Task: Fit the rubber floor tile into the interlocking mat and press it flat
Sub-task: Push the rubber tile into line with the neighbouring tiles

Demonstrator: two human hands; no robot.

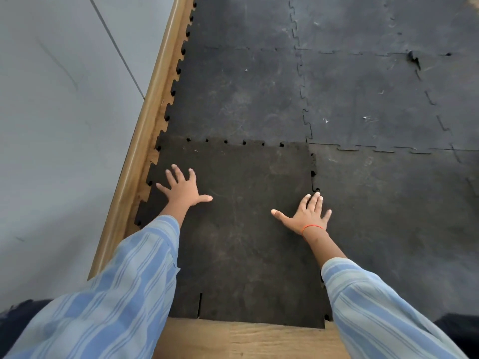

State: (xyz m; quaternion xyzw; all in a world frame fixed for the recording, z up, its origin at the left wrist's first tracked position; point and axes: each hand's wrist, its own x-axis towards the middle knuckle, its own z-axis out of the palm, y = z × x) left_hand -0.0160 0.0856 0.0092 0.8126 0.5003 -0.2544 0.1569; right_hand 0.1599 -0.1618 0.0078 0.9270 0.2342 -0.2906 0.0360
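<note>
Head camera, looking down: an interlocking mat of dark rubber squares covers most of the floor, its jigsaw seams running across and away from the viewer. A grey wall rises along the left, edged by a wooden skirting board that runs beside the mat's toothed left border. Bare wood flooring shows at the bottom, just past the mat's near edge.

At the mat's near left corner lies the rubber floor tile, darker than its neighbours. Small dark gaps show along its far edge and along part of its right edge where the teeth meet the next squares. A short slit cuts into its near edge.

Two arms in blue striped sleeves reach out over the tile. The left hand lies flat on the tile's left side, fingers spread, its grip wide and holding nothing. The right hand lies flat at the tile's right edge, fingers spread across the seam, likewise holding nothing. A thin orange band circles the right wrist.
</note>
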